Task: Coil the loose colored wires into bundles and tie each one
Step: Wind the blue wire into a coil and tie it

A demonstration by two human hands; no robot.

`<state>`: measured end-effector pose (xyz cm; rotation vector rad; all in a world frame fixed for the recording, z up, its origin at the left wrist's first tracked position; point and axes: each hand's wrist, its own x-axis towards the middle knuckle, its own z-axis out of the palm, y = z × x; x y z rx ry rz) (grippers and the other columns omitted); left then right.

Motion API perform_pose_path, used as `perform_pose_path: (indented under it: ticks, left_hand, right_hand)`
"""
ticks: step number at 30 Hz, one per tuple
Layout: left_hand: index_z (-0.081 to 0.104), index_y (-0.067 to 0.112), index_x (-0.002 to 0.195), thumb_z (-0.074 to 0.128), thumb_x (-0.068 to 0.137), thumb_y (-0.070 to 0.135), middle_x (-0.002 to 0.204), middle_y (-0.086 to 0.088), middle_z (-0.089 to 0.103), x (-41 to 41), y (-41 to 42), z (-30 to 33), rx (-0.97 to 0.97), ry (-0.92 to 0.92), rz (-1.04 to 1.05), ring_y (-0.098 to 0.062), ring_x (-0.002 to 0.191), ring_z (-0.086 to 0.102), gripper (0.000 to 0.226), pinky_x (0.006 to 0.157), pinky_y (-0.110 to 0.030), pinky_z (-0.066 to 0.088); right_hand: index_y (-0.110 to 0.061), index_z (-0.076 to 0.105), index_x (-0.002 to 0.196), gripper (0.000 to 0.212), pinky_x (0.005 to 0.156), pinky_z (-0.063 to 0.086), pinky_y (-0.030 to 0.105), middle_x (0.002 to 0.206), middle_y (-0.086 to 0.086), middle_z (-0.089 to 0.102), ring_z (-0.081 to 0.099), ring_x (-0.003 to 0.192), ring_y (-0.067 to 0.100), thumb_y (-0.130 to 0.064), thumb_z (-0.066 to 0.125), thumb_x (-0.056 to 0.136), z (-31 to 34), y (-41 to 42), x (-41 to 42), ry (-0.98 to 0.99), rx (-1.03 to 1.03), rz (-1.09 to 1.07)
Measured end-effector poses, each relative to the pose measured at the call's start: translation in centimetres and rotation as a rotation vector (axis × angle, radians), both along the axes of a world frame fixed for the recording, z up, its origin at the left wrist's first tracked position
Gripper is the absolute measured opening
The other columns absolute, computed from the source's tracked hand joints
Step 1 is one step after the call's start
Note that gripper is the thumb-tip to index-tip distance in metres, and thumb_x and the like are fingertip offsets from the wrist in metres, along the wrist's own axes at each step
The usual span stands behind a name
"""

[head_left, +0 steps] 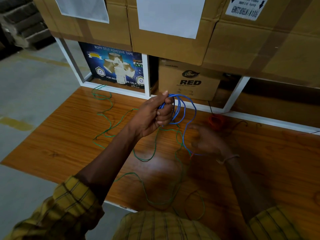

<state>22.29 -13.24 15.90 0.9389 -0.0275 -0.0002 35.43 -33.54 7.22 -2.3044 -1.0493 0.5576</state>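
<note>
Mid-coil on the blue wire [183, 110]: left hand [155, 115] fisted round its gathered loops, raised over the wooden worktop [69, 135]. Right hand [207, 139] blurred low near the blue tail, grip can't tell. Green wire [107, 123] sprawls loose across the worktop; red wire bundle [216, 121] sits coiled by the shelf edge. Next, probably: feed remaining blue tail onto the loops, then tie

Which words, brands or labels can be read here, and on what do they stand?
"BOPP SELF ADHESIVE TAPE": blue box.
"FOR INDU... SE ONLY": same box, partly hidden.
"Dabur", "RED": brown carton; its smaller print is blurred.
White label, upside down: too blurred to read reliably.
</note>
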Motion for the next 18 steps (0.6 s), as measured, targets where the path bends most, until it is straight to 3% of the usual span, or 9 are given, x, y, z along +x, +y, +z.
perform_pose_path:
  ticks: [3, 5, 8, 10, 12, 14, 16, 18]
  left_hand:
    - [0.047, 0.016, 0.089, 0.026, 0.116, 0.035, 0.059, 0.003, 0.020, 0.2, -0.3, -0.3, -0.035, -0.012, 0.006, -0.010, 0.046, 0.015, 0.039, 0.046, -0.026, 0.015]
    - [0.048, 0.017, 0.092, 0.025, 0.116, 0.037, 0.060, 0.003, 0.024, 0.5, -0.4, -0.5, -0.087, -0.037, 0.008, -0.010, 0.048, 0.018, 0.039, 0.049, -0.026, 0.019]
    - [0.050, 0.016, 0.094, 0.024, 0.116, 0.037, 0.061, 0.006, 0.037, 1.0, -0.6, -0.5, -0.150, -0.048, 0.024, -0.008, 0.050, 0.030, 0.040, 0.053, -0.025, 0.029]
    - [0.050, 0.015, 0.094, 0.024, 0.116, 0.036, 0.062, 0.005, 0.040, 1.3, -0.8, -0.3, -0.157, -0.048, 0.028, -0.009, 0.052, 0.037, 0.039, 0.056, -0.025, 0.035]
    - [0.050, 0.015, 0.094, 0.026, 0.115, 0.033, 0.064, 0.004, 0.042, 1.5, -1.1, -0.1, -0.142, -0.032, 0.027, -0.010, 0.053, 0.040, 0.037, 0.058, -0.026, 0.036]
    - [0.049, 0.015, 0.095, 0.027, 0.115, 0.030, 0.067, 0.002, 0.048, 1.7, -1.1, -0.1, -0.095, -0.014, 0.031, -0.012, 0.056, 0.045, 0.033, 0.060, -0.027, 0.039]
    - [0.050, 0.013, 0.097, 0.031, 0.114, 0.024, 0.075, -0.002, 0.060, 1.9, -1.1, -0.3, -0.015, -0.005, 0.057, -0.016, 0.065, 0.056, 0.027, 0.068, -0.030, 0.048]
    - [0.050, 0.007, 0.106, 0.035, 0.114, 0.021, 0.091, -0.012, 0.072, 2.0, -1.1, -0.4, 0.155, -0.006, 0.098, -0.024, 0.083, 0.070, 0.021, 0.081, -0.035, 0.056]
  right_hand:
    - [-0.002, 0.061, 0.131, 0.050, 0.109, 0.047, 0.033, 0.132, 0.010, 0.068, 0.061, 0.125, 0.013, 0.018, 0.062, 0.086, 1.7, 0.1, -0.7, 0.298, 0.256, 0.016]
    - [0.004, 0.062, 0.126, 0.031, 0.095, 0.053, 0.024, 0.118, 0.018, 0.074, 0.070, 0.109, 0.015, 0.010, 0.058, 0.096, 2.2, 0.4, -1.3, 0.433, 0.384, -0.009]
    - [0.001, 0.061, 0.127, 0.025, 0.073, 0.055, 0.022, 0.092, 0.024, 0.073, 0.072, 0.078, 0.016, -0.004, 0.047, 0.107, 2.2, 1.5, -2.7, 0.557, 0.401, -0.108]
    - [-0.008, 0.062, 0.126, 0.025, 0.058, 0.047, 0.024, 0.073, 0.010, 0.065, 0.060, 0.057, 0.012, -0.009, 0.043, 0.109, 1.5, 2.2, -3.4, 0.511, 0.317, -0.108]
    - [-0.012, 0.067, 0.107, 0.021, 0.053, 0.041, 0.026, 0.066, 0.001, 0.056, 0.049, 0.049, 0.005, -0.014, 0.046, 0.108, 1.1, 2.4, -3.9, 0.365, 0.230, -0.073]
    - [-0.002, 0.065, 0.092, 0.025, 0.058, 0.036, 0.028, 0.066, 0.002, 0.053, 0.047, 0.052, 0.002, -0.017, 0.051, 0.105, 1.6, 2.4, -4.2, 0.142, 0.133, -0.002]
    - [0.002, 0.066, 0.092, 0.024, 0.061, 0.033, 0.032, 0.072, 0.010, 0.060, 0.050, 0.064, 0.006, -0.017, 0.055, 0.103, 2.4, 2.2, -4.6, -0.038, 0.072, 0.106]
    - [-0.001, 0.070, 0.098, 0.020, 0.068, 0.044, 0.035, 0.080, 0.012, 0.070, 0.060, 0.073, 0.012, -0.018, 0.061, 0.099, 3.0, 1.9, -4.8, -0.125, 0.050, 0.185]
